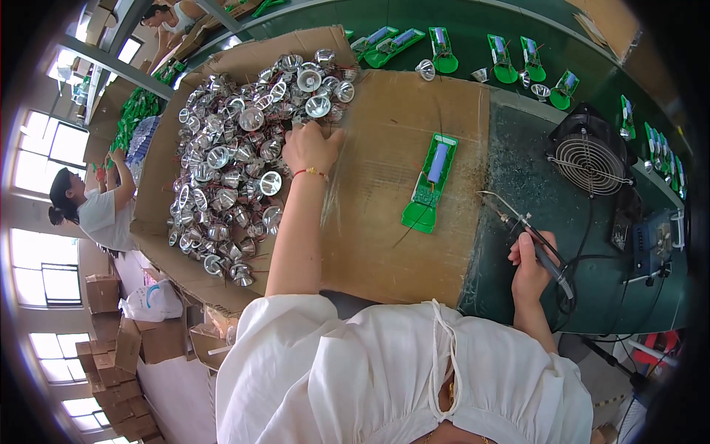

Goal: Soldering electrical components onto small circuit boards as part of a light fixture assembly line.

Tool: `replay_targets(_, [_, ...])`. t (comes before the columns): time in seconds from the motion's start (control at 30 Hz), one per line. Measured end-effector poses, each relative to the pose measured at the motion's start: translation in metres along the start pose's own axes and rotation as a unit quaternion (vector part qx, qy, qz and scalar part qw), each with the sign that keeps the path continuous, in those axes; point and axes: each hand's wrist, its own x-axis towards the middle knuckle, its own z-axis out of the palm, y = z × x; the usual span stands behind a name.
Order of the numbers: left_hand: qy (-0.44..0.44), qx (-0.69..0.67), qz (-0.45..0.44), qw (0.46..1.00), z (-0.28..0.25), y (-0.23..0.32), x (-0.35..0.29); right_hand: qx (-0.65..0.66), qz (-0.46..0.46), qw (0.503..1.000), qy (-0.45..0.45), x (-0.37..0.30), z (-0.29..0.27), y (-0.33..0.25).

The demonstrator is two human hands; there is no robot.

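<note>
Taking clock directions from the middle of the view, we reach with our left hand toward eleven, over the near edge of a heap of silver cup-shaped reflectors in an open cardboard carton at ten. Its fingers are bent down among the reflectors with their tips partly hidden, so we cannot tell whether they have hold of one. Between three and four, our right hand has its fingers curled round the handle of a soldering iron, whose thin bent metal tip points toward ten, clear of the work. A green plastic casing lies between two and three on a brown cardboard sheet, touched by neither hand; it bears a blue cylindrical battery at its upper end, a small green circuit board below that, and thin dark wires. More green casings, some with reflectors beside them, line the bench's far side from twelve round to three. A black fan with a round wire guard stands between two and three, and a co-worker is at nine.
</note>
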Motion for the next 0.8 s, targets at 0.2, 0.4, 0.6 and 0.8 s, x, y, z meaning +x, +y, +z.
replay_targets(0.2, [-0.099,-0.322,-0.009,0.941,0.007,0.007,-0.019,-0.013,-0.011,1.000,-0.010,-0.005,0.000,0.001])
replay_targets(0.4, [-0.268,-0.492,-0.035,0.828,-0.030,0.035,-0.083,0.008,0.003,0.998,-0.064,-0.009,0.011,-0.013])
replay_targets(0.6, [-0.212,-0.438,0.077,0.870,-0.019,0.052,-0.111,-0.062,-0.077,0.989,-0.108,-0.014,0.031,-0.004])
replay_targets(0.8, [-0.228,-0.417,0.099,0.874,-0.016,0.057,-0.110,-0.075,-0.084,0.984,-0.135,-0.013,0.037,-0.005])
